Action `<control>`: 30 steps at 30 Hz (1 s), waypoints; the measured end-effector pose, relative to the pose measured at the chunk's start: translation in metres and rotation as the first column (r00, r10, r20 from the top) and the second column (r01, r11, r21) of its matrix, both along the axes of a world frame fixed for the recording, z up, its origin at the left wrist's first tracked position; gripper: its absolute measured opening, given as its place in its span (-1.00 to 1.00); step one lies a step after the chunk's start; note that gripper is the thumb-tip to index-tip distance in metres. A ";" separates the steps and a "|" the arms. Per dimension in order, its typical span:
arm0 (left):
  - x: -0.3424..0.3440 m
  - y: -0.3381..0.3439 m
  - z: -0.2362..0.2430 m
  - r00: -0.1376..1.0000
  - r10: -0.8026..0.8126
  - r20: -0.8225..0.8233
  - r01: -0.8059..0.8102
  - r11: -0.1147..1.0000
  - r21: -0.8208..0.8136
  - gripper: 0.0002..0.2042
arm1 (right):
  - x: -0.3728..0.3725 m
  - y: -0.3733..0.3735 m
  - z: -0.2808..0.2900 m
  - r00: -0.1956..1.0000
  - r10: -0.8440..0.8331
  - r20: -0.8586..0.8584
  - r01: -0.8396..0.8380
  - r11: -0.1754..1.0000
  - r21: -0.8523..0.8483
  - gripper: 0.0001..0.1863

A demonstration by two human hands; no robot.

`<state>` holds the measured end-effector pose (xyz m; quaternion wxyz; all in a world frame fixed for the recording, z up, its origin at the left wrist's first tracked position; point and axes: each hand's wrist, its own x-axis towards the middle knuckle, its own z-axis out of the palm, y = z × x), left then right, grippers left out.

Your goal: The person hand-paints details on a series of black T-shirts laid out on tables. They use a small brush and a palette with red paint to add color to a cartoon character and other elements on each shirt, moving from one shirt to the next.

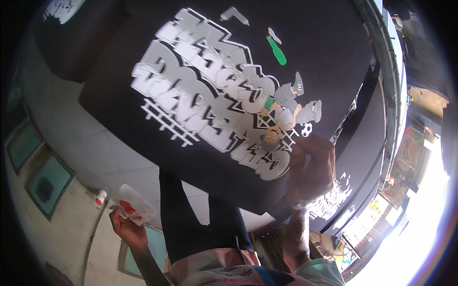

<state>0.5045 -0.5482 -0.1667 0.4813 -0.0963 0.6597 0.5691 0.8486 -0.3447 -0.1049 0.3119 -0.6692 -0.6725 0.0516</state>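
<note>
In my left hand (129, 229), low on the left, is a see-through plastic container (144, 205) with red paint smeared inside. My right hand (312, 167) is raised close to a black painted surface (229, 188), its fingers pinched together; what they hold, if anything, is hidden. Just beyond its fingertips is a small painted football (307, 129). Beside that is a painted cartoon figure (281, 117) in grey clothes. Large grey and white block letters (205, 86) with black outlines spread leftward from the figure.
A green and white painted shape (276, 50) and a grey angular one (234, 15) lie above the letters. On the left, a small white and red container (100, 197) rests near teal panels (46, 188). Bright light comes from the right.
</note>
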 end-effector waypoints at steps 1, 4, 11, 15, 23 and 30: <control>0.007 -0.002 -0.002 1.000 0.008 0.014 -0.008 1.000 0.003 -0.71 | 0.004 0.001 -0.004 1.000 -0.002 -0.018 0.002 1.000 -0.022 -0.74; 0.019 -0.003 -0.002 0.999 0.022 0.031 -0.023 1.000 0.008 -0.72 | 0.019 0.006 -0.016 0.998 0.044 -0.055 -0.044 0.999 0.003 -0.74; 0.039 -0.005 -0.008 0.995 0.094 0.026 -0.093 0.995 -0.025 -0.74 | 0.020 0.016 -0.020 0.985 0.141 -0.104 -0.141 0.990 0.001 -0.73; 0.039 -0.007 -0.015 0.995 0.076 0.066 -0.076 0.997 0.000 -0.74 | 0.022 0.016 -0.024 0.981 0.162 -0.109 -0.161 0.987 0.014 -0.73; 0.048 -0.002 -0.013 0.995 0.062 0.083 -0.059 0.998 -0.035 -0.72 | 0.021 0.019 -0.025 0.979 0.174 -0.111 -0.174 0.985 0.010 -0.72; 0.045 -0.006 -0.017 0.994 0.044 0.097 -0.042 0.999 -0.021 -0.73 | 0.020 0.018 -0.025 0.978 0.171 -0.120 -0.174 0.985 -0.013 -0.71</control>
